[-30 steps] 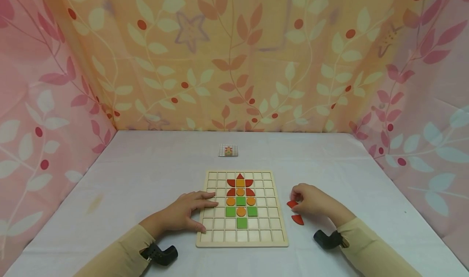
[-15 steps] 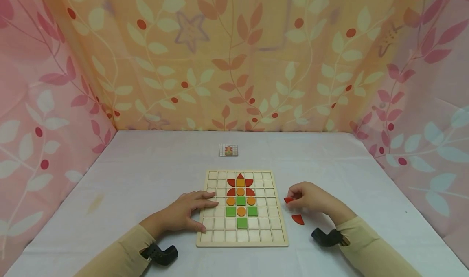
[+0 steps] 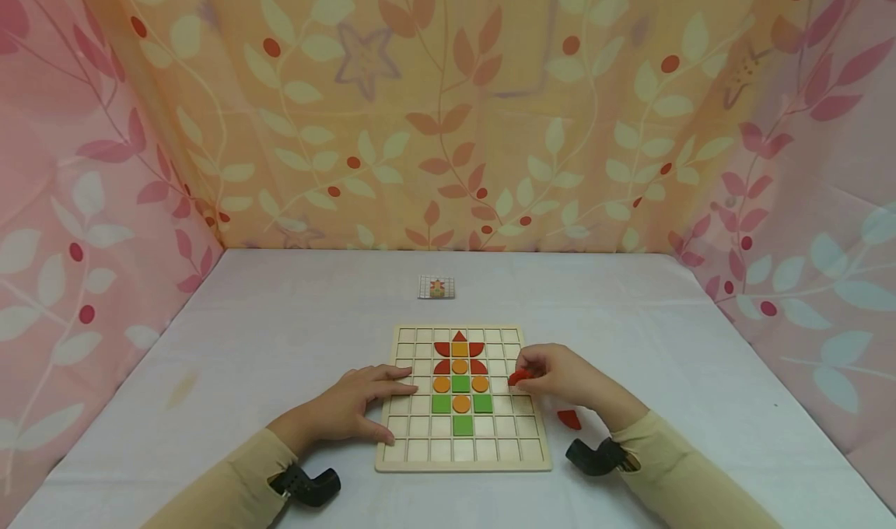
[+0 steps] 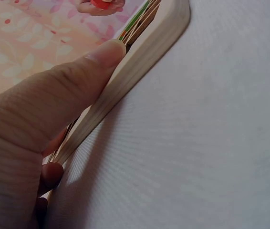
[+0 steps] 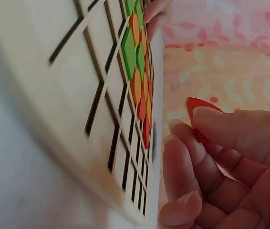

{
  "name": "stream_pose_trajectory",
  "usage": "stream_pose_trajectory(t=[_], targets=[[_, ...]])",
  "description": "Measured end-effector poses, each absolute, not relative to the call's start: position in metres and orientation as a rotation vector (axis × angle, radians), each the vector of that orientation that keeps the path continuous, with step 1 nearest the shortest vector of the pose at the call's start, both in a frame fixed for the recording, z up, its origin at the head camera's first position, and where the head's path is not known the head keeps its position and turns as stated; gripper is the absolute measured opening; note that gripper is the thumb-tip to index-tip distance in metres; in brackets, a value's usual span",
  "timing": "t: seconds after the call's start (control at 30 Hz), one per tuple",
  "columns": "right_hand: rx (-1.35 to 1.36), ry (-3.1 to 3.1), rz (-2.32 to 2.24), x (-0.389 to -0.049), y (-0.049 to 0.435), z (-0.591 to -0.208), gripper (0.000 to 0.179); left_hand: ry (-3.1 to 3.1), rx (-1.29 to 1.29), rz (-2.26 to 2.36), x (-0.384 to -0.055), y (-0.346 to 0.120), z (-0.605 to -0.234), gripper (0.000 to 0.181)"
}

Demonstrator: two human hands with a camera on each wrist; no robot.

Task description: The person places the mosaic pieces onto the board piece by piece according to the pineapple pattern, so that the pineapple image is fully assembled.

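A wooden grid board [image 3: 427, 451] lies on the table, with red, orange and green shape tiles set in its middle columns. My left hand [image 3: 350, 404] rests on the board's left edge, fingers spread; in the left wrist view its thumb [image 4: 106, 53] presses on the rim. Over the board's right columns, my right hand [image 3: 560, 375] pinches a red quarter-circle tile [image 3: 519, 376] between thumb and fingers. The right wrist view shows this red tile [image 5: 199, 112] held up off the grid. Another red quarter-circle tile [image 3: 569, 419] lies on the table under my right wrist.
A small card [image 3: 436, 287] with a printed grid pattern lies behind the board. Black wrist cameras stick out from both sleeves. White cloth [image 3: 280, 303] covers the table, and patterned curtains [image 3: 448, 124] stand at its back and sides.
My right hand has picked up the red quarter-circle tile from beside the board and carried it left over the board's right columns. The left hand has stayed in place.
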State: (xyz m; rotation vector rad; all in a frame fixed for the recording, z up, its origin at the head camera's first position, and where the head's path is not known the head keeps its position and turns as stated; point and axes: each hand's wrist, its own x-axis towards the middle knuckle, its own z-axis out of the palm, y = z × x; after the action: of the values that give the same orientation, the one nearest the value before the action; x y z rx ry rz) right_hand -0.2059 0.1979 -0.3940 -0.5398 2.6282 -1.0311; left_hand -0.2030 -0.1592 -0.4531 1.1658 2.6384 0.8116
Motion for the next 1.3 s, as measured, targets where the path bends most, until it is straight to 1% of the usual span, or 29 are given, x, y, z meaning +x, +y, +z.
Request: stream_pose_trajectory(t=[0.27, 0.53, 0.77, 0.9, 1.1, 1.3], targets=[[-0.723, 2.546, -1.027, -0.208, 0.17, -0.393, 0.005, 2.643, 1.164, 0.802, -0.204, -0.158, -0.454, 0.072], [-0.753, 2.482, -0.959, -0.201, 0.13, -0.388, 0.01, 2.64, 1.177, 0.796, -0.205, -0.159, -0.452, 0.072], [-0.759, 2.535, -0.923, -0.194, 0.102, -0.393, 0.015, 2.637, 1.188, 0.816, -0.204, -0.159, -0.452, 0.072], [-0.759, 2.566, -0.885, -0.191, 0.095, -0.395, 0.017, 2.642, 1.197, 0.823, -0.204, -0.159, -0.453, 0.071], [-0.678, 2.581, -0.883, -0.184, 0.091, -0.399, 0.019, 2.639, 1.198, 0.826, -0.204, -0.159, -0.452, 0.072], [-0.702, 2.607, -0.848, -0.185, 0.09, -0.401, 0.019, 2.643, 1.203, 0.823, -0.203, -0.159, -0.452, 0.072]])
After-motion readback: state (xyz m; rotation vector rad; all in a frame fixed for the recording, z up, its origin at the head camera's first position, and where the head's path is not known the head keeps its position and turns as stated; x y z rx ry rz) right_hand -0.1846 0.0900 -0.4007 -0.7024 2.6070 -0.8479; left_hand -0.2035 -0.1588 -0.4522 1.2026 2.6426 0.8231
